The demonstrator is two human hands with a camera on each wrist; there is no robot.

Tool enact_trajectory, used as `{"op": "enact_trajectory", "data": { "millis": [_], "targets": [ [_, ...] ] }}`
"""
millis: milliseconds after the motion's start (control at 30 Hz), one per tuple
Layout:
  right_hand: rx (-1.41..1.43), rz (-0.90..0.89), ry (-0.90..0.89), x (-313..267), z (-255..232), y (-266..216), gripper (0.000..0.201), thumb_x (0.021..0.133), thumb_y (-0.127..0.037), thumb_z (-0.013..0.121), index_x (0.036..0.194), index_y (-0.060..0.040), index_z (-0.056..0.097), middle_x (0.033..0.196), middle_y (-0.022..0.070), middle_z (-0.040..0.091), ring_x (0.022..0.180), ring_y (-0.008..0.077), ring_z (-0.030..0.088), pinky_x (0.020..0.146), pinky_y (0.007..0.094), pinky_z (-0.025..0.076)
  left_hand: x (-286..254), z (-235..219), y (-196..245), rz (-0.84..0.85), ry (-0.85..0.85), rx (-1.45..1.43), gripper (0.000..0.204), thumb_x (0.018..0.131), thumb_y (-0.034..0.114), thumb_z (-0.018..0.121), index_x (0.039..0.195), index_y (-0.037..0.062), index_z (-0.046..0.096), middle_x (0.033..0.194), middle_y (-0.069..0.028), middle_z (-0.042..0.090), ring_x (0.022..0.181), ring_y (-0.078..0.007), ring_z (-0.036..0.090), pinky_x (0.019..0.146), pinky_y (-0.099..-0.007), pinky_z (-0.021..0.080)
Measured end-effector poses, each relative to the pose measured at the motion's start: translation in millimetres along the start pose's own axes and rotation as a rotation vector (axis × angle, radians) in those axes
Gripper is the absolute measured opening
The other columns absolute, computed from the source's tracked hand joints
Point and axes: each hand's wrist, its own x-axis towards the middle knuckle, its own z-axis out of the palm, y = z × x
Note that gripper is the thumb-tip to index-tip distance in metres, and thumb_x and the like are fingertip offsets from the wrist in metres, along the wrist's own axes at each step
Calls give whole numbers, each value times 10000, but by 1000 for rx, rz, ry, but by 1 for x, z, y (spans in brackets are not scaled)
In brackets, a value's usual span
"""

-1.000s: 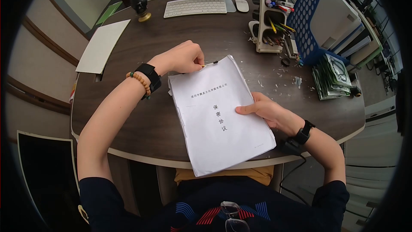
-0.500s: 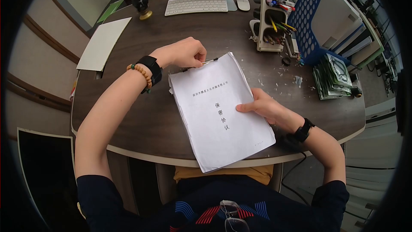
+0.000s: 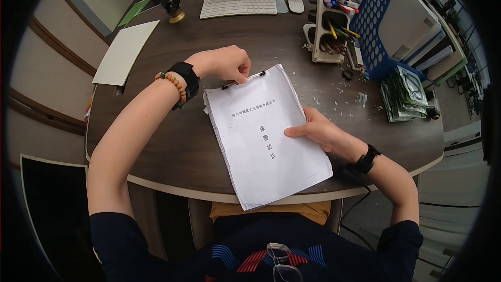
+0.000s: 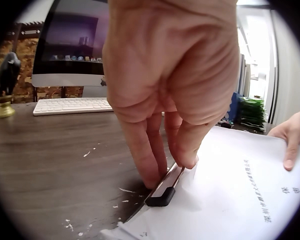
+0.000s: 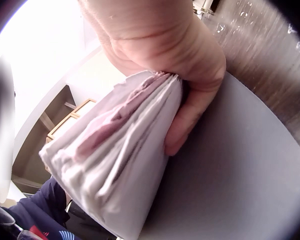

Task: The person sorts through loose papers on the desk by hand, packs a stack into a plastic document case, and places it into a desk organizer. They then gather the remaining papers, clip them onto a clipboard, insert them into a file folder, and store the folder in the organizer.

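A thick stack of white paper [image 3: 276,162] with Chinese print on its top sheet is tilted over the desk's front edge. My left hand [image 3: 222,64] reaches to its top edge, thumb and fingers pinching a metal clip [image 3: 254,76] with black ends. Close up in the left wrist view, the clip [image 4: 161,199] lies along the paper's edge under my fingertips. My right hand [image 3: 319,128] grips the stack's right side, thumb flat on the top sheet and the other fingers hidden beneath. In the right wrist view, the layered sheets [image 5: 125,135], some pinkish, fan apart beside that hand.
A keyboard [image 3: 239,7] and mouse [image 3: 296,5] lie at the back below a monitor. On the right stand a pen organizer [image 3: 342,26], a blue file rack [image 3: 373,21] and green packets [image 3: 404,94]. Paper scraps [image 3: 362,98] litter the desk. A small figurine [image 3: 171,4] stands back left.
The clip has come to lie along the stack's top edge, and its left black end now shows. My left hand keeps its pinch with a slight shift; the right hand keeps its hold.
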Motion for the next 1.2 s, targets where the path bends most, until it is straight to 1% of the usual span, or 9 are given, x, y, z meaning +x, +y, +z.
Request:
{"op": "enact_trajectory", "data": {
  "millis": [433, 533, 600, 733, 833, 900, 1033, 1133, 1200],
  "targets": [
    [6, -44, 5, -5, 4, -2, 516, 799, -12, 667, 1242, 120, 439, 1105, 248, 598, 957, 279, 654, 832, 370, 545, 0, 8, -4, -17, 109, 16, 93, 757, 84, 633, 756, -7, 613, 710, -124, 648, 684, -237, 631, 634, -357, 481],
    [-12, -65, 11, -5, 4, 0, 516, 796, -10, 667, 1243, 114, 441, 1109, 245, 597, 958, 277, 653, 830, 370, 545, -6, 20, -2, -33, 209, -21, 72, 763, 49, 615, 768, -20, 599, 706, -141, 639, 678, -267, 624, 636, -367, 478],
    [-12, -68, 7, -4, 3, 2, 518, 795, -8, 667, 1244, 111, 440, 1110, 244, 597, 957, 277, 652, 829, 370, 545, -8, 29, -3, 56, 378, -5, 37, 780, 18, 595, 780, -18, 587, 725, -158, 645, 692, -301, 628, 647, -375, 480],
    [-15, -74, 5, -2, 3, 3, 516, 794, -4, 665, 1242, 113, 436, 1106, 240, 598, 954, 280, 652, 825, 368, 547, -17, 22, 9, 21, 290, 59, 42, 799, -12, 572, 801, -14, 613, 758, -172, 659, 731, -322, 641, 669, -383, 485],
    [-24, -67, 9, -4, 5, 0, 514, 796, -3, 662, 1242, 115, 435, 1105, 238, 597, 953, 280, 652, 824, 368, 547, -16, 23, -2, 95, 278, -25, 177, 785, -44, 540, 856, 17, 690, 816, -182, 677, 795, -313, 650, 726, -378, 501],
    [-28, -61, 15, -4, 5, 0, 513, 796, -4, 661, 1241, 116, 435, 1104, 238, 598, 953, 280, 653, 823, 368, 548, -16, 21, -5, 104, 263, -83, 207, 803, -2, 578, 931, 43, 734, 850, -166, 698, 798, -292, 657, 737, -354, 506],
    [-15, -54, 14, -4, 6, -1, 516, 795, -4, 661, 1242, 120, 433, 1106, 239, 598, 953, 277, 653, 824, 368, 547, -19, 20, -7, 146, 260, -125, 212, 815, 41, 611, 976, 71, 745, 883, -152, 710, 776, -273, 660, 728, -331, 509],
    [-11, -53, 13, -3, 6, -1, 519, 794, -4, 663, 1243, 121, 434, 1109, 238, 599, 952, 274, 653, 828, 367, 544, -21, 16, 0, 66, 193, -94, 251, 782, 41, 622, 995, 89, 746, 907, -143, 717, 759, -254, 663, 715, -319, 514],
    [-6, -61, 3, -3, 5, 0, 520, 794, -5, 664, 1242, 121, 434, 1111, 237, 599, 951, 273, 653, 831, 367, 543, -23, 16, 3, 35, 176, -76, 310, 729, 19, 609, 992, 103, 751, 847, -136, 711, 730, -248, 656, 686, -320, 517]
  ]
}}
